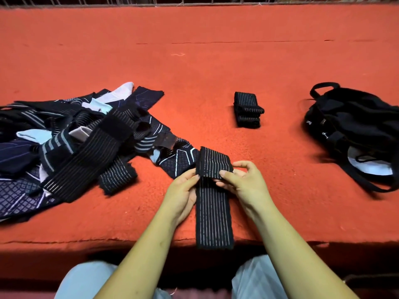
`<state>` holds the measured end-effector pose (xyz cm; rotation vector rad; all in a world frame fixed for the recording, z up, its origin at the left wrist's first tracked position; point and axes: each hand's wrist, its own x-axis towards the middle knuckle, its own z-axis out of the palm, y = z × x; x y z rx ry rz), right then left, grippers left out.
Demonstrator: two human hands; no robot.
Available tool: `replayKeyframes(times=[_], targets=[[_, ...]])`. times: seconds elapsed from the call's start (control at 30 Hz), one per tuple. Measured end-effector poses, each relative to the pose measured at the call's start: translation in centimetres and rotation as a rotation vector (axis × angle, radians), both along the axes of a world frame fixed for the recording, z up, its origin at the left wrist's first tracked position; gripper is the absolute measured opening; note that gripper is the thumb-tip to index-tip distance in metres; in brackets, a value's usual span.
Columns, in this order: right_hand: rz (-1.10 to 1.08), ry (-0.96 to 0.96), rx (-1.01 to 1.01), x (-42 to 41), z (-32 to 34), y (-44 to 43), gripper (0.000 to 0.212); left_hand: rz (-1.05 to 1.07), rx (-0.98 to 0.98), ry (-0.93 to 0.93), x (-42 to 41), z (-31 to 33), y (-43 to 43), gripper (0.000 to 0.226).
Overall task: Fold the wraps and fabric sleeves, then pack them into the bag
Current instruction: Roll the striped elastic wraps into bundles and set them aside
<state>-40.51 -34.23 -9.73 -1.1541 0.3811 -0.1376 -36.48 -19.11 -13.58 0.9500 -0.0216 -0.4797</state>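
Pinching a striped wrap (213, 203) at its fold with left hand (183, 190) and right hand (244, 182); folded wraps (247, 110) beyond the grip, pile (71, 143) leftward, bag (354, 126) rightward.

Ribbed elastic wrap (213, 203); matt felt tabletop (216, 67)

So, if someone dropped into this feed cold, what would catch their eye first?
Dead centre, the left hand and right hand pinch a black striped wrap at its fold, its tail reaching past the near edge of the orange-red table. A tangled pile of wraps and sleeves sprawls at the left. A folded bundle lies further back, and a black bag slumps at the right.
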Motion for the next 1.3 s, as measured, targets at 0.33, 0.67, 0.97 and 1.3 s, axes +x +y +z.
replayKeyframes(times=[0.33,0.67,0.97,1.3], targets=[[0.014,-0.057,-0.383,-0.5,-1.5,-0.1,0.033,0.002,-0.041,-0.023,-0.5,0.2,0.1,0.035],[-0.058,0.064,-0.658,0.0,-2.8,0.2,0.062,-0.045,0.036,-0.117,-0.5,-0.2,0.1,0.042],[-0.052,0.156,-0.152,2.7,0.0,-0.6,0.034,-0.103,0.046,-0.171,-0.9,-0.1,0.3,0.047],[0.028,-0.048,-0.255,4.2,3.3,-1.7,0.008,-0.106,0.208,-0.211,-0.8,-0.3,0.1,0.027]])
